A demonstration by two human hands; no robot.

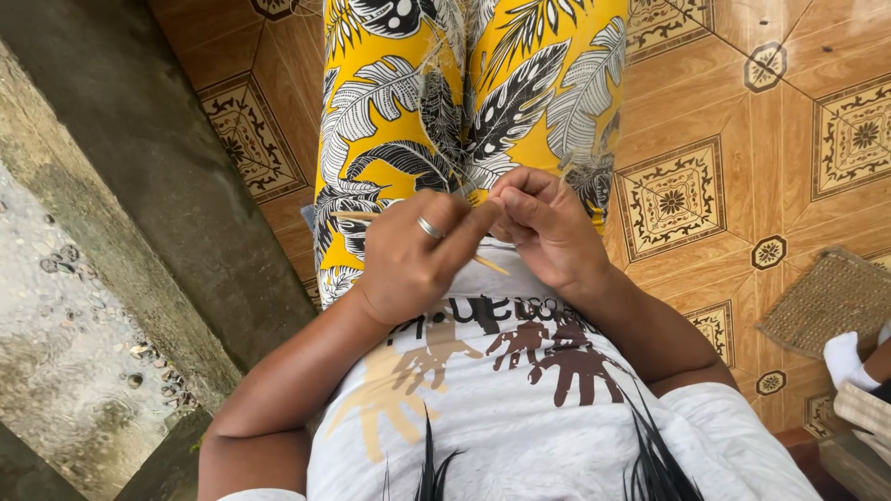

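At the far left a rough concrete ledge (139,176) and wet pebbled ground (65,315) run out of frame. Next comes the left hand (413,255), a ring (430,227) on one finger, its fingers curled together around a thin pale strip (357,216) of straw-like fibre; the hand covers the strip's middle, so only a short tan end shows at the left and another end pokes out lower right at (490,265). The strip sits over the lap, just above the white printed shirt (501,371) and against the yellow leaf-patterned trousers (464,102). More fine fibres trail up over the trousers, hard to separate from the print. The right hand (543,227) touches the left, fingertips bunched and pinched together on the fibre, though what lies inside the pinch is hidden. Further right, patterned floor tiles (673,195), then a woven mat (831,297) and a white sock (849,357), both cut by the frame edge
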